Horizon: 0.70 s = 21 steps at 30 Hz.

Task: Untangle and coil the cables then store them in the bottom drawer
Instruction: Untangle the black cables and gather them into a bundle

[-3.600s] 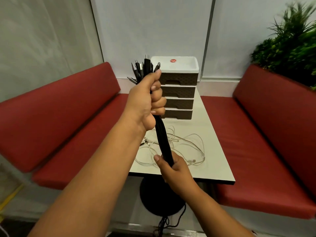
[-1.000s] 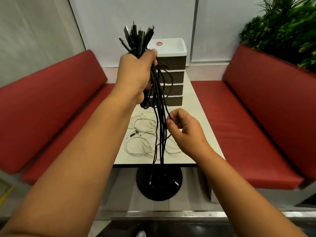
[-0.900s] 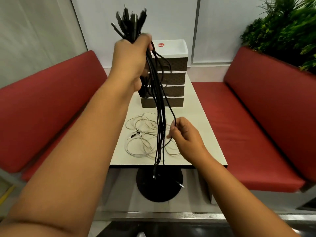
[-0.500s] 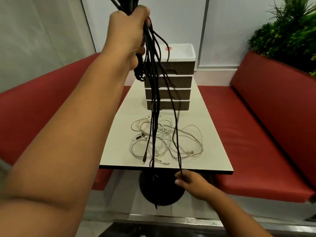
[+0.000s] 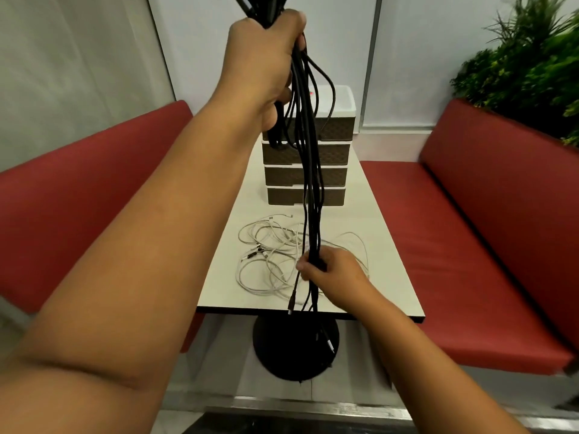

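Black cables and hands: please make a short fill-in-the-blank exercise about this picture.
1. The left hand grips the black cables near their ____ end.
2. The right hand grips the same cables ____ down.
3. The ____ cables lie loose on the table.
4. The drawer unit has ____ drawers, all closed.

Missing words: upper; lower; white; four

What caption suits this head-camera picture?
Left hand holds black cables high; right hand grips them low, above white cables.

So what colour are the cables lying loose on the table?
White cables, tangled on the table; clearest in the head view.
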Motion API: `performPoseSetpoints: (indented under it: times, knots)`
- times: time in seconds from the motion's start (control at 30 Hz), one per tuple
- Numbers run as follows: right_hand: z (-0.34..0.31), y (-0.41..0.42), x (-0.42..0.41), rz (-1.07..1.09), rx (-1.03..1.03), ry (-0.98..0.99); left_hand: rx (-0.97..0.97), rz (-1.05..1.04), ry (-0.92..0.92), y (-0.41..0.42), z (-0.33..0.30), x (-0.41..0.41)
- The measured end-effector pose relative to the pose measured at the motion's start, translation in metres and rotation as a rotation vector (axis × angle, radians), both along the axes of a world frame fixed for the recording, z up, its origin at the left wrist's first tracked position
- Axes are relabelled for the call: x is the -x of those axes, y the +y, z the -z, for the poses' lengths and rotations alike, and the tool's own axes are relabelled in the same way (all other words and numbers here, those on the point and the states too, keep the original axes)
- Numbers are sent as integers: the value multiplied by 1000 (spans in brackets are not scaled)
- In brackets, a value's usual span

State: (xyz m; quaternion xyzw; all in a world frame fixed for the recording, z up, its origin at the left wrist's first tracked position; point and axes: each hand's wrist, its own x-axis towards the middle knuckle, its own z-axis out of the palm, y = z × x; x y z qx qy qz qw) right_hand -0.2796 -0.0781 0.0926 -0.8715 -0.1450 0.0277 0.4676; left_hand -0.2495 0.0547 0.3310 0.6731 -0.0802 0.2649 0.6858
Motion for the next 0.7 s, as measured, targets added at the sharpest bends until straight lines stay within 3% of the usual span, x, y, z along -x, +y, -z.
performPoseSetpoints:
  times: [0.17, 0.47, 0.6, 0.63, 0.7]
  knots:
    - [58, -16, 8, -61, -106, 180, -24, -75, -19, 14, -3, -2]
    - [121, -24, 34, -180, 120, 279, -16, -88, 92, 6, 37, -5]
    - [98, -42, 28, -297, 544, 400, -31, -71, 208, 8, 64, -3]
    - [82, -46, 26, -302, 586, 407, -37, -77, 220, 9, 70, -2]
    - [43, -47, 25, -248, 441, 304, -55, -76, 245, 8, 79, 4]
